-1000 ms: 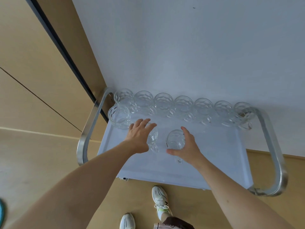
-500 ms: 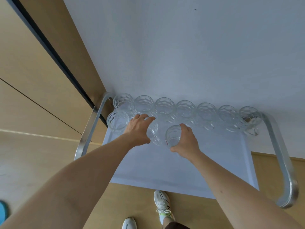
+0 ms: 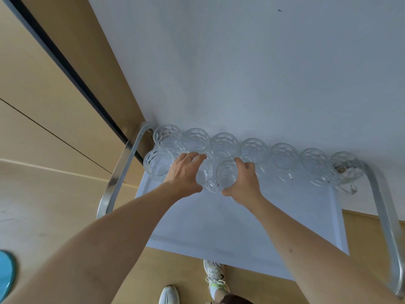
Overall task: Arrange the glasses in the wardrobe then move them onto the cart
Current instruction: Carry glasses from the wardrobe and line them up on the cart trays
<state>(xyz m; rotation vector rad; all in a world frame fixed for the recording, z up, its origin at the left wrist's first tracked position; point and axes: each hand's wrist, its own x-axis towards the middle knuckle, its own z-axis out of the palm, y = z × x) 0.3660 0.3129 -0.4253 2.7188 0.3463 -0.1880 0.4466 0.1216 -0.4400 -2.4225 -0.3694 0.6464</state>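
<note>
Clear faceted glass tumblers (image 3: 254, 150) are lined along the far edge of the white cart tray (image 3: 219, 227), and a second row is judged begun, since the left hand (image 3: 184, 174) is curled round one tumbler (image 3: 205, 176) and the right hand (image 3: 244, 183) round another (image 3: 225, 172), each grip closed beside its neighbour.

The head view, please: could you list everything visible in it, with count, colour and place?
back-row glasses: seven, clear, along the cart's far edge by the wall
front-row glasses: three, clear, left end; two held
cart tray: one, white
cart handles: two, silver, at either end
wall: white, behind
wooden panels: tan, left
blue object: one, bottom left edge
shoes: two, white, below
left hand: grips a glass
right hand: grips a glass
</note>
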